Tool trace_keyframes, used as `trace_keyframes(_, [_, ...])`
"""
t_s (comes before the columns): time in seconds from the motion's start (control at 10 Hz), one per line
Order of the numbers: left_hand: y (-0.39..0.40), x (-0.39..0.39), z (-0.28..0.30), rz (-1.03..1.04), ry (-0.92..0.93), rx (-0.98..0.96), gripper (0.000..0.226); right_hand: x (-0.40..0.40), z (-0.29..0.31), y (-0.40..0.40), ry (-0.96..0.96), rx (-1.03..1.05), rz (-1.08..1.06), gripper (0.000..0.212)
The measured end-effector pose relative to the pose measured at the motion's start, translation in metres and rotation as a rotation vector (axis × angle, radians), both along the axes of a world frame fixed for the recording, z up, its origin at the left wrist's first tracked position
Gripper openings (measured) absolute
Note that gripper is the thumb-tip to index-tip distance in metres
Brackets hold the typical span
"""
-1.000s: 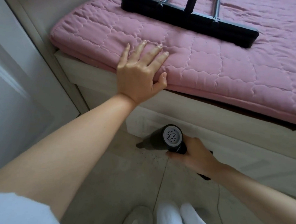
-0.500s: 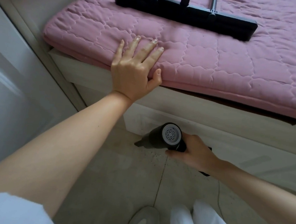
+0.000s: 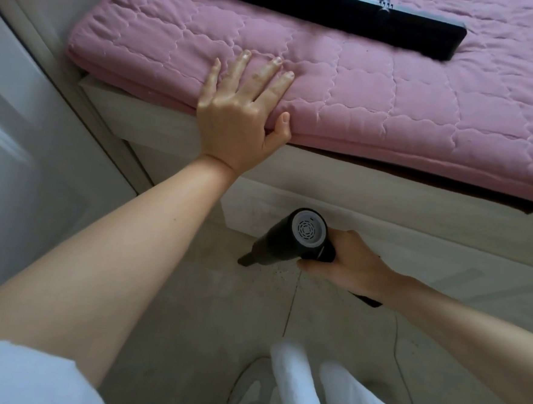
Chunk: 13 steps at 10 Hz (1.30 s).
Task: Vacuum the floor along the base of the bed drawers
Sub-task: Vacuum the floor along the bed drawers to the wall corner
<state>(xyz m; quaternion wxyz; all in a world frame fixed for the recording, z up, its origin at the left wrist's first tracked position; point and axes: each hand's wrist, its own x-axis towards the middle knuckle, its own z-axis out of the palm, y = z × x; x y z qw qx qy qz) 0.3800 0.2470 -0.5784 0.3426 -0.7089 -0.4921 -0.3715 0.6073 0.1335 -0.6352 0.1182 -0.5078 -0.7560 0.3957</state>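
Observation:
My right hand (image 3: 354, 264) grips the handle of a small black handheld vacuum (image 3: 283, 242) with a grey round rear cap. Its nozzle tip touches the beige tiled floor (image 3: 188, 306) just in front of the pale drawer front (image 3: 413, 243) under the bed. A scatter of crumbs (image 3: 282, 270) lies on the tile beside the nozzle. My left hand (image 3: 239, 114) lies flat with fingers spread on the edge of the pink quilted mattress pad (image 3: 392, 100), thumb hooked over its side.
A long black flat mop head (image 3: 335, 11) with metal rods lies across the pad at the top. A white door and frame (image 3: 25, 153) stand at the left. My white trouser legs (image 3: 324, 392) and a grey slipper (image 3: 252, 390) are at the bottom; a thin cord (image 3: 397, 346) trails on the floor.
The vacuum and my right hand have shifted slightly right along the drawer base. My left hand stays pressed on the pad. The view has tilted down a little.

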Motion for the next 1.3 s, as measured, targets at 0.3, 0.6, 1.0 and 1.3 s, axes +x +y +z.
trace_keyframes(0.3, [-0.002, 0.000, -0.001, -0.002, -0.013, -0.001, 0.045, -0.002, 0.002, -0.005, 0.005, -0.056, 0.039, 0.036])
trace_keyframes(0.6, [-0.002, 0.000, -0.002, -0.003, -0.016, -0.007, 0.044, -0.001, 0.007, -0.013, -0.005, -0.079, 0.046, 0.027])
trace_keyframes(1.0, [-0.002, 0.000, -0.002, -0.010, -0.028, 0.010, 0.043, 0.007, 0.017, -0.018, -0.021, -0.121, 0.095, 0.023])
trace_keyframes(1.3, [-0.004, 0.000, -0.003, -0.012, -0.039, 0.010, 0.042, 0.003, 0.013, -0.026, 0.003, -0.161, 0.138, 0.030])
